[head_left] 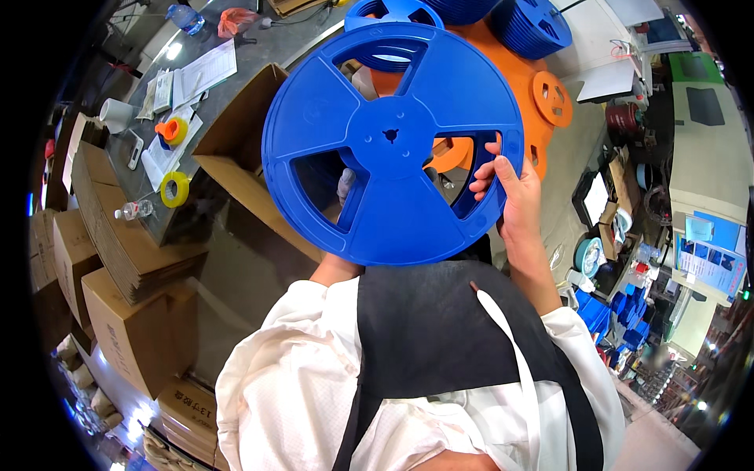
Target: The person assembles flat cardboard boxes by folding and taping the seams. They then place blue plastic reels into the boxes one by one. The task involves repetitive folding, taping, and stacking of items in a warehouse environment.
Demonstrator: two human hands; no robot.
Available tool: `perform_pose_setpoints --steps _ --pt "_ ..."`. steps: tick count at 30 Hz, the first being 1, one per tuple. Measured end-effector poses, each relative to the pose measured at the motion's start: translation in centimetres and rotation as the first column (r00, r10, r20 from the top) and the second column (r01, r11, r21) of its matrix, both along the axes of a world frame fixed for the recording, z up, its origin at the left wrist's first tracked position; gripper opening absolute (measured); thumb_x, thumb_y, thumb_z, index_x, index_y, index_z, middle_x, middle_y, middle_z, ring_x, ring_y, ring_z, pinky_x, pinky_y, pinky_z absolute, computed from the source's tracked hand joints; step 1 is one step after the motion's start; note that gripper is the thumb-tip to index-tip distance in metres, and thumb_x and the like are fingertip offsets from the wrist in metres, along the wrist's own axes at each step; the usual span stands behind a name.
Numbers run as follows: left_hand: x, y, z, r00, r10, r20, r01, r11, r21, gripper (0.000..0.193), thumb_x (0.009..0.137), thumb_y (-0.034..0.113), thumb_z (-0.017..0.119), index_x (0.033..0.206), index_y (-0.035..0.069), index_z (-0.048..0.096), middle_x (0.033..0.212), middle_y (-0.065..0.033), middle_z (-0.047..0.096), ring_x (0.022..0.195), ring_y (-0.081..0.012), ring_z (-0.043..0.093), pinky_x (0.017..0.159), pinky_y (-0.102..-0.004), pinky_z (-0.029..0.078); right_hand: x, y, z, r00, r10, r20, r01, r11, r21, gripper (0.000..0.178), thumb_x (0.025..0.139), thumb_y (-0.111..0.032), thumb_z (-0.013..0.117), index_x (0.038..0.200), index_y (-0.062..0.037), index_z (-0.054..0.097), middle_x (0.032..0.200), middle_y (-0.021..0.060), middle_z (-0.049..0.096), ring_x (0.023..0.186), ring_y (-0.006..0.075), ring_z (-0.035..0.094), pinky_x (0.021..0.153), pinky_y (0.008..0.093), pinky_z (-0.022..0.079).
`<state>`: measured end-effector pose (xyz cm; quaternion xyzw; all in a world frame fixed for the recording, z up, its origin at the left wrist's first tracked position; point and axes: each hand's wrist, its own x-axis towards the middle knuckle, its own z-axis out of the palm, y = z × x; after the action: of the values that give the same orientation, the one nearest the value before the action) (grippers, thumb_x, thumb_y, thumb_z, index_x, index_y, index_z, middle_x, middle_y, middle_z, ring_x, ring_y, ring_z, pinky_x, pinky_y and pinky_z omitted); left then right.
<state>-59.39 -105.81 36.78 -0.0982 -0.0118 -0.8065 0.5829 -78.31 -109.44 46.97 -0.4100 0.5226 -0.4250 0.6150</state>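
Note:
A large blue plastic reel [393,196] with open windows and a small centre hole is held up in front of my chest, its flat face toward me. My right hand [514,192] is closed on its right rim, thumb on the front and fingers curled through a window. Most of my left hand [345,184] is hidden behind the reel; a pale fingertip shows through the lower left window, against the reel. The left forearm comes up under the lower rim. A second edge shows along the reel's left side.
An open cardboard box [243,184] stands left of the reel. Beyond it, a grey table [275,39] carries papers, tape rolls [174,190] and a bottle [185,19]. Stacked blue reels [532,30] and orange plates [552,99] lie at the back. Flat cardboard [118,212] and cartons [133,330] are at left.

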Motion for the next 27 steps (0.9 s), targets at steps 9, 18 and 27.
perform_pose_setpoints --steps 9,18,27 --pt "-0.2 0.9 0.4 0.993 -0.087 0.079 0.095 0.99 -0.101 0.086 0.079 0.046 0.07 0.144 0.003 0.032 0.133 -0.0209 0.046 0.125 -0.0326 0.046 0.111 -0.0473 0.033 -0.4 -6.5 3.1 0.441 -0.481 -0.758 -0.582 0.49 -0.649 0.076 0.088 -0.048 0.062 0.144 -0.0033 0.035 0.145 0.0155 0.041 0.136 0.0355 0.033 0.11 0.0477 0.026" --pt "0.0 1.5 0.8 0.98 -0.125 0.157 0.137 0.988 -0.069 0.081 0.081 0.05 0.068 0.141 0.006 0.037 0.131 -0.0171 0.049 0.126 -0.0303 0.046 0.108 -0.0481 0.038 9.6 -0.7 -0.6 0.365 0.175 -0.914 -0.931 0.053 -0.362 0.092 0.073 -0.066 0.06 0.15 -0.0248 0.031 0.158 0.0028 0.024 0.148 0.0232 0.014 0.117 0.0553 0.003" --pt "-0.6 1.9 -0.8 0.996 0.022 -0.088 -0.02 1.0 0.023 0.078 0.082 0.05 0.066 0.139 0.005 0.04 0.131 -0.0166 0.049 0.13 -0.0298 0.042 0.108 -0.0482 0.039 -4.9 -12.9 -4.7 0.661 -0.086 -0.745 -0.311 0.873 -0.377 0.07 0.098 -0.051 0.042 0.149 -0.0039 0.029 0.154 0.019 0.026 0.142 0.0313 0.027 0.116 0.0401 0.02"
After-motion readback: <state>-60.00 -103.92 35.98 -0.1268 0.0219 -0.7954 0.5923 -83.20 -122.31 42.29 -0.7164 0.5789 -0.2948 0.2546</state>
